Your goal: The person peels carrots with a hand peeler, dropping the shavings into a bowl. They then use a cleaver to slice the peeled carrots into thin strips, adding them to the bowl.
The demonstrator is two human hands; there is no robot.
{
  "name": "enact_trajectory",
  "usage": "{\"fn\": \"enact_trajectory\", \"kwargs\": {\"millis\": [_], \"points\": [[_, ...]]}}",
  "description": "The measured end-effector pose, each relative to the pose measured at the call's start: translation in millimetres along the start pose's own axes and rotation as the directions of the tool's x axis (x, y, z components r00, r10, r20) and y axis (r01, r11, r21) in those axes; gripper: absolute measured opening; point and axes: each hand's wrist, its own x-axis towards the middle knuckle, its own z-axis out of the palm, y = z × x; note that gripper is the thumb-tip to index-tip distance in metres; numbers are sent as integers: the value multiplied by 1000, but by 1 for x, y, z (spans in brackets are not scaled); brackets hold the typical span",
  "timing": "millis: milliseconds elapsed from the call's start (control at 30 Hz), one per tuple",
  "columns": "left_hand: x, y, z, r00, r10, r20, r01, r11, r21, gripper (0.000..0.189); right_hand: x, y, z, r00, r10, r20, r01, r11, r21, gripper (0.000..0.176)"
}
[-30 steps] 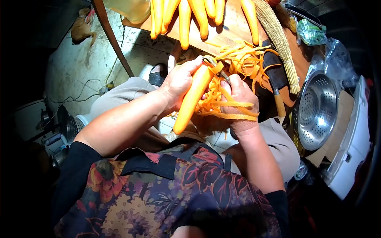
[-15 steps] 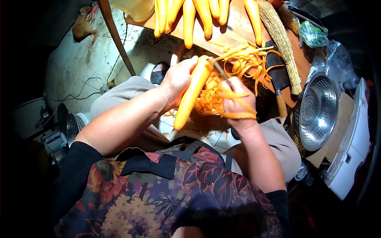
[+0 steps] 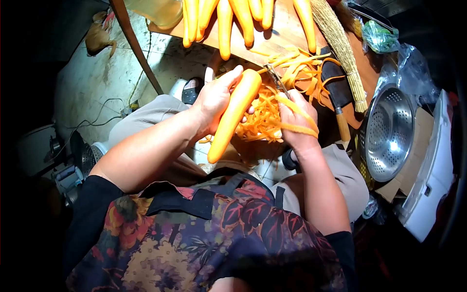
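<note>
My left hand (image 3: 216,100) is wrapped round a large peeled-looking carrot (image 3: 234,117), which slants with its tip toward my lap. In my right hand (image 3: 297,117) is a metal peeler (image 3: 275,78), its head just off the carrot's upper end. An orange strip of peel (image 3: 297,113) drapes over the back of that hand. Below and between the hands lies a heap of carrot peelings (image 3: 262,119). More loose peel (image 3: 304,70) is spread on the edge of the wooden table (image 3: 214,38). Several whole carrots (image 3: 224,29) lie side by side along the table's far part.
Right of the peel, a dark-bladed knife with a wooden handle (image 3: 342,124) rests beside a straw whisk broom (image 3: 340,46). A metal colander (image 3: 389,134) and a white plastic lid-like piece (image 3: 430,170) stand at the right. An animal (image 3: 98,39) lies on the floor at upper left.
The peeler has come away from the carrot's upper end, moving slightly right with my right hand. My left hand keeps its hold on the carrot. The whole view has shifted a little.
</note>
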Motion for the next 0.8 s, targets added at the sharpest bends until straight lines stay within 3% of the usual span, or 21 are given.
{"fn": "enact_trajectory", "kwargs": {"millis": [33, 67, 133, 200, 233, 367, 433, 467, 500, 533, 600, 633, 667, 733, 767, 800], "points": [[3, 0, -3, 1000, 21, 1, -21, 1000, 11, 50, -3, -13, -2, 999, 41, 33, -44, 997, 64, 18], [7, 0, -7, 1000, 24, -5, -24, 1000, 13, 50, -8, -17, 1, 999, -14, 39, 9, 993, 113, 17], [14, 3, -13, 1000, 30, -3, -30, 998, -47, 49, -19, -28, 7, 985, -174, 15, 170, 974, 151, 12], [16, 11, -12, 996, 83, -29, -84, 996, -27, 49, -29, -35, 10, 872, -488, 29, 485, 871, 73, 9], [23, 14, -17, 997, 82, 12, -80, 993, -84, 49, -37, -32, 19, 845, -535, 24, 532, 844, 72, 10], [25, 17, -16, 993, 121, 14, -118, 987, -107, 50, -47, -39, 18, 864, -503, 16, 499, 859, 112, 13], [22, 14, -11, 992, 126, 9, -125, 988, -92, 50, -43, -34, 16, 864, -503, 27, 503, 864, -22, 11], [18, 11, -7, 992, 121, -22, -120, 992, 23, 49, -37, -30, 14, 867, -497, 26, 498, 867, -26, 11], [13, 8, -2, 991, 121, -52, -113, 984, 138, 48, -27, -25, 12, 941, -338, 13, 339, 939, -56, 9], [8, 5, 2, 992, 115, -43, -108, 984, 139, 48, -18, -19, 8, 986, -168, -6, 167, 982, -84, 10], [-3, -3, 8, 996, -22, 87, 13, 995, 103, 46, -3, -7, -7, 984, -172, 43, 177, 975, -137, 9], [-7, -7, 11, 983, 40, 181, -69, 985, 160, 47, 1, 18, -3, 992, -87, 90, 104, 974, -203, 10], [-11, -8, 10, 968, -25, 250, -6, 992, 122, 49, 4, 47, 9, 940, -331, 81, 338, 876, -344, 11], [-6, -3, 8, 969, -88, 229, 77, 995, 60, 52, 1, 40, 7, 901, -423, -95, 402, 896, -188, 12], [-3, 1, 5, 973, -42, 228, 42, 999, 2, 49, 1, 28, 4, 898, -431, -89, 411, 893, -183, 12], [0, 4, 2, 975, 4, 223, 8, 999, -53, 46, 1, 12, -2, 982, -185, -42, 183, 981, -59, 11]]}}
